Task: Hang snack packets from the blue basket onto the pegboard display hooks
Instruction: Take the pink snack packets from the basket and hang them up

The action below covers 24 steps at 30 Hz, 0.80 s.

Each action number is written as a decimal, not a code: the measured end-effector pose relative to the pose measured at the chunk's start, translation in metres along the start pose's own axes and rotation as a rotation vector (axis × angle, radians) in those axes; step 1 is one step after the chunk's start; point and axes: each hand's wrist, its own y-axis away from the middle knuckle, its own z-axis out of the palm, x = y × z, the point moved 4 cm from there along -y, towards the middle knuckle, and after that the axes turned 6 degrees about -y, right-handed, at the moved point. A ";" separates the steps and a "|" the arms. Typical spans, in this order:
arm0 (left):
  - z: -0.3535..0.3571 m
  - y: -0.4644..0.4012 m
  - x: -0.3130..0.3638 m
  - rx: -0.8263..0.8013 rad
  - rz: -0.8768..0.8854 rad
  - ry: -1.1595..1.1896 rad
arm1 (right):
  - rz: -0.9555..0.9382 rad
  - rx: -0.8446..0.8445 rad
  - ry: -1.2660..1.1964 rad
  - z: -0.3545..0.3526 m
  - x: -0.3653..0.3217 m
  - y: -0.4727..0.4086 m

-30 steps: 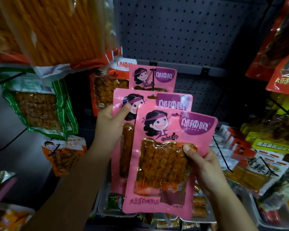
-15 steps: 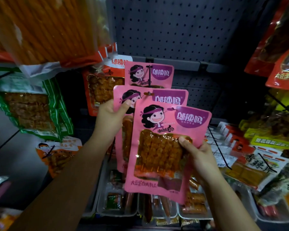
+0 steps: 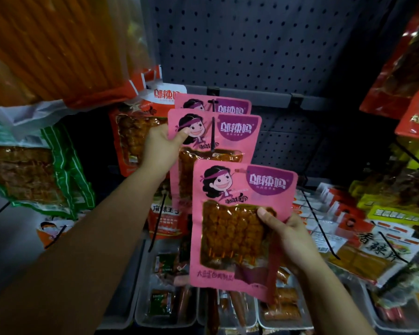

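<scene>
My left hand (image 3: 161, 151) pinches the upper left corner of a pink snack packet (image 3: 230, 134) held up at a black hook (image 3: 213, 131) on the grey pegboard (image 3: 252, 44). The hook's rod shows in front of that packet's top. Behind it hangs another pink packet (image 3: 232, 105) on the same hook. My right hand (image 3: 290, 235) grips a third pink packet (image 3: 235, 223) by its right edge, lower and nearer to me. The blue basket is out of view.
Orange stick snacks (image 3: 58, 44) hang at the upper left, a green packet (image 3: 34, 170) at the left, red and yellow packets (image 3: 397, 201) on hooks at the right. Clear trays of sausages (image 3: 228, 310) line the shelf below.
My left hand has lifted its pink packet up and onto the hook's rod. My right hand has lowered its packet slightly away from it.
</scene>
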 end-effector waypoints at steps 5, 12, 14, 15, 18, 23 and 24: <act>0.013 -0.027 -0.003 0.029 -0.049 -0.037 | 0.010 -0.016 -0.060 0.002 -0.002 -0.008; 0.022 -0.052 -0.006 0.032 -0.069 -0.129 | 0.002 -0.029 -0.041 -0.003 -0.005 -0.016; 0.024 -0.057 -0.006 0.039 -0.081 -0.160 | 0.009 -0.029 -0.051 -0.003 -0.007 -0.017; 0.025 -0.059 -0.005 0.043 -0.089 -0.170 | 0.011 -0.026 -0.052 -0.004 -0.008 -0.017; 0.027 -0.062 -0.004 0.037 -0.097 -0.195 | 0.009 -0.019 -0.039 -0.003 -0.009 -0.018; 0.023 -0.058 -0.010 0.033 -0.155 -0.030 | 0.013 -0.034 -0.059 0.005 -0.010 -0.017; 0.020 -0.054 -0.011 0.043 -0.160 -0.007 | 0.020 -0.037 -0.068 0.007 -0.011 -0.017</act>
